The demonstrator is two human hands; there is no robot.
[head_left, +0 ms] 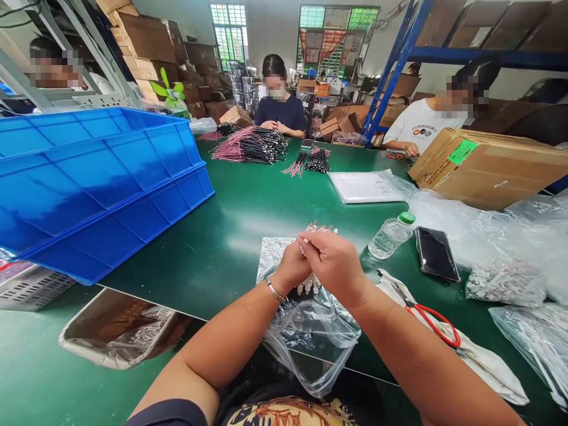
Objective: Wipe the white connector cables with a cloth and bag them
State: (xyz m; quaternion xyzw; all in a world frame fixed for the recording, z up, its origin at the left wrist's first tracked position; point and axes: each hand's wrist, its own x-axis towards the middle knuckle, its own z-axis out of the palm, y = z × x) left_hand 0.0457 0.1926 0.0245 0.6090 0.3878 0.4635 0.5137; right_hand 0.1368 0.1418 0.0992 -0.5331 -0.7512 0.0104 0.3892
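Note:
My left hand (293, 267) and my right hand (333, 260) meet over the near edge of the table, fingers closed and touching. Between the fingertips a small white piece (302, 251) shows, mostly covered by the fingers. Small white connectors (309, 286) stick out below the hands, and reddish-white tips (320, 227) show just beyond them. How much of this bunch the hands grip is hidden. Under the hands lies a clear plastic bag (310, 349), reaching over the table edge, with a silvery sheet (271, 253) at its far left.
Blue crates (97, 195) stand at left above a lined bin (71, 340). On the right are a water bottle (390, 236), phone (437, 254), red-handled scissors (437, 322) on a cloth, plastic bags (506, 278) and a carton (488, 171). Cable bundles (252, 144) lie near a co-worker opposite.

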